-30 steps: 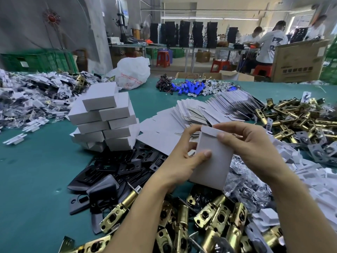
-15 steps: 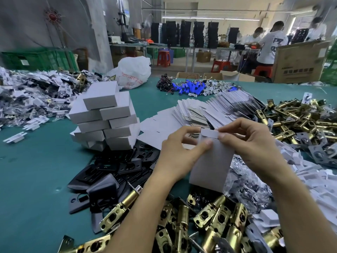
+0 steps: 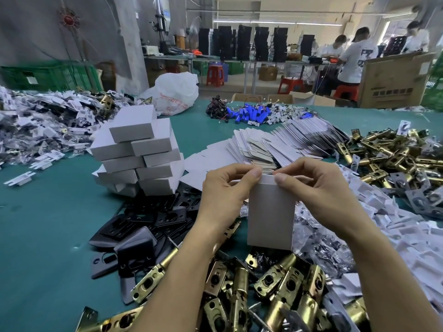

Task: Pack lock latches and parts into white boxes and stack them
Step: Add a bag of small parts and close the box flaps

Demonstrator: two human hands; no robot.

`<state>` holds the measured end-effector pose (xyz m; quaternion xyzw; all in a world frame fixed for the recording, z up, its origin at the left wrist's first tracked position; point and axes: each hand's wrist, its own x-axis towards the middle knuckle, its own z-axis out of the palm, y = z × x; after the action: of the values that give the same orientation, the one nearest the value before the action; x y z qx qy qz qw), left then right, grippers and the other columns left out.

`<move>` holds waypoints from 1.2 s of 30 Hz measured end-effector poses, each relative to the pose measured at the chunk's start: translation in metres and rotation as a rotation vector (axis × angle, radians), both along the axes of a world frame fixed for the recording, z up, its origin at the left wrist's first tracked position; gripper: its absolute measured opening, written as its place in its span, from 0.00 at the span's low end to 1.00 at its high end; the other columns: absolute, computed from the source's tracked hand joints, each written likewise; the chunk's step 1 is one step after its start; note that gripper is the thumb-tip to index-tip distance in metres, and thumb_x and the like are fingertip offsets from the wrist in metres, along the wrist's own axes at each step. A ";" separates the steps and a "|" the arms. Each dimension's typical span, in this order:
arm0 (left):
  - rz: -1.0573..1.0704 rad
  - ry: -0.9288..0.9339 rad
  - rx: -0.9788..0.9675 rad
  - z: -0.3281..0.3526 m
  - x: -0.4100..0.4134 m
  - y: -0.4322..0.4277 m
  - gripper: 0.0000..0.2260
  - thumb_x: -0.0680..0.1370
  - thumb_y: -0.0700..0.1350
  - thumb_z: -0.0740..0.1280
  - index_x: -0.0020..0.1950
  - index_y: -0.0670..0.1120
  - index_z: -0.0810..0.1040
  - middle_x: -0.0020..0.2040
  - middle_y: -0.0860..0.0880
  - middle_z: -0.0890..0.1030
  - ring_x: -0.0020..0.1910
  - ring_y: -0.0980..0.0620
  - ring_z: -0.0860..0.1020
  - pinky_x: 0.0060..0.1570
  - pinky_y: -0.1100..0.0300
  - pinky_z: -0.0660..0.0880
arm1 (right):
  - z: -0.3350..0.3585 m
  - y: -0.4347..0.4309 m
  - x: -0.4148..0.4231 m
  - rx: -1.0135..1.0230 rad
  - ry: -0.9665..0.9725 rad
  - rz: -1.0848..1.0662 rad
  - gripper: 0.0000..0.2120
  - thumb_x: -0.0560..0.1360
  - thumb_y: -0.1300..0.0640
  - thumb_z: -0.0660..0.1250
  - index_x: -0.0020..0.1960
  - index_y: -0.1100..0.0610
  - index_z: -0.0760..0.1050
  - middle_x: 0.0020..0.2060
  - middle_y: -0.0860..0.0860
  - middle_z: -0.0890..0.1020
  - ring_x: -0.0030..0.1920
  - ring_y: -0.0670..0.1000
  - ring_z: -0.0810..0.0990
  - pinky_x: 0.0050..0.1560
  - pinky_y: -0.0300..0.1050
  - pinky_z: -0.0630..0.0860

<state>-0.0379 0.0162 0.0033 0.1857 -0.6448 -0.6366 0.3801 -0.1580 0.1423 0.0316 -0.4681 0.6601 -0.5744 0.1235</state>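
A small white box (image 3: 271, 216) stands upright in front of me, held over the parts. My left hand (image 3: 223, 195) grips its upper left corner, thumb pressed on the top flap. My right hand (image 3: 318, 192) pinches the upper right corner, thumb on the same flap. Brass lock latches (image 3: 271, 291) lie heaped just below the box. Black plates (image 3: 148, 219) lie to the lower left. A stack of closed white boxes (image 3: 141, 149) stands on the green table (image 3: 48, 231) at the left. Flat unfolded boxes (image 3: 268, 144) fan out behind my hands.
More brass latches (image 3: 393, 159) pile at the right, white foam inserts (image 3: 407, 231) and bagged parts (image 3: 323, 243) beside them. Bagged parts (image 3: 36, 123) cover the far left. Blue cylinders (image 3: 249, 113) and a white plastic bag (image 3: 177, 92) lie at the back. People work at far benches.
The box has turned upright and both thumbs have moved up onto its top flap, pushing it down.
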 end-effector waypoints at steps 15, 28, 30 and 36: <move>-0.101 -0.154 -0.247 -0.007 0.007 -0.003 0.14 0.70 0.62 0.70 0.51 0.59 0.86 0.48 0.57 0.86 0.49 0.53 0.84 0.47 0.57 0.82 | -0.006 0.009 -0.013 0.031 -0.181 0.167 0.14 0.63 0.61 0.75 0.49 0.58 0.82 0.44 0.58 0.86 0.43 0.56 0.87 0.42 0.44 0.83; -0.062 -0.062 -0.469 -0.011 0.006 -0.004 0.08 0.76 0.39 0.74 0.54 0.44 0.87 0.49 0.49 0.87 0.50 0.53 0.84 0.53 0.51 0.80 | -0.001 0.008 -0.010 0.154 -0.147 0.190 0.09 0.64 0.54 0.74 0.44 0.52 0.82 0.49 0.52 0.85 0.46 0.57 0.86 0.42 0.54 0.84; -0.034 -0.056 -0.502 -0.012 0.006 -0.004 0.08 0.75 0.41 0.75 0.53 0.46 0.87 0.48 0.52 0.87 0.49 0.58 0.83 0.51 0.57 0.80 | -0.003 0.009 -0.010 0.176 -0.147 0.182 0.09 0.64 0.54 0.74 0.45 0.50 0.82 0.48 0.53 0.85 0.46 0.58 0.86 0.44 0.59 0.84; 0.004 -0.095 -0.241 -0.009 0.007 -0.004 0.10 0.72 0.50 0.77 0.52 0.58 0.83 0.50 0.55 0.85 0.45 0.53 0.84 0.42 0.60 0.80 | 0.000 0.009 -0.007 0.056 -0.157 0.145 0.11 0.65 0.55 0.74 0.47 0.48 0.84 0.45 0.52 0.85 0.45 0.55 0.86 0.39 0.46 0.82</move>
<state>-0.0314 0.0118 -0.0056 0.1699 -0.7334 -0.5444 0.3699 -0.1654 0.1518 0.0313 -0.4646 0.6285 -0.5802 0.2290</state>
